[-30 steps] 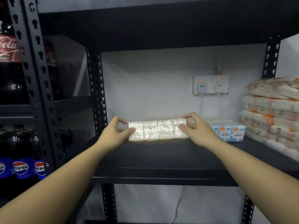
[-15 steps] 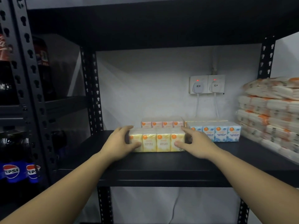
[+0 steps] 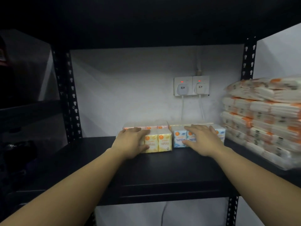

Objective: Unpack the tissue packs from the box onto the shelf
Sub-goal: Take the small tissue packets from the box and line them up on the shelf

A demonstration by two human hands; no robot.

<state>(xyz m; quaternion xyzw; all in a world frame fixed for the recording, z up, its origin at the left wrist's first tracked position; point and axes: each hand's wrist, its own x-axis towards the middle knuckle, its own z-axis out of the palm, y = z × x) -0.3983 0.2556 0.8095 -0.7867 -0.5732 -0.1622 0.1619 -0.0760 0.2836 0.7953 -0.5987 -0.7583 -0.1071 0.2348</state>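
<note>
The yellow tissue pack [image 3: 157, 142] stands upright on the shelf [image 3: 162, 173], long axis running left to right across the person's reach, and the left hand [image 3: 130, 142] is right on it. That hand covers the pack's left end, fingers laid over the top edge and thumb low at the front, so it looks like a light hold or press rather than a firm grip. The right hand [image 3: 203, 141] sits just to the right, fingers spread and fairly straight, resting flat over the blue tissue pack [image 3: 179, 139], which stands just beside the yellow one with only a thin gap between them.

Beyond the left hand's fingertips there is a pink tissue pack [image 3: 151, 127] in a back row against the wall, and a pale pack [image 3: 177, 126] lies behind the blue one. So the front row is what the hands are squaring up. The left hand is the nearer one for any final nudge of the yellow pack, rightward along its own length, to close that gap.

Further right of the right hand, well apart from it, rises a big stack of wrapped tissue bundles [image 3: 263, 115]. Above the packs, on the wall, are two sockets [image 3: 191, 86] with plugs in and red lights lit. The shelf is dark and smooth, with open surface on the near side of both hands. The box is not in view.
</note>
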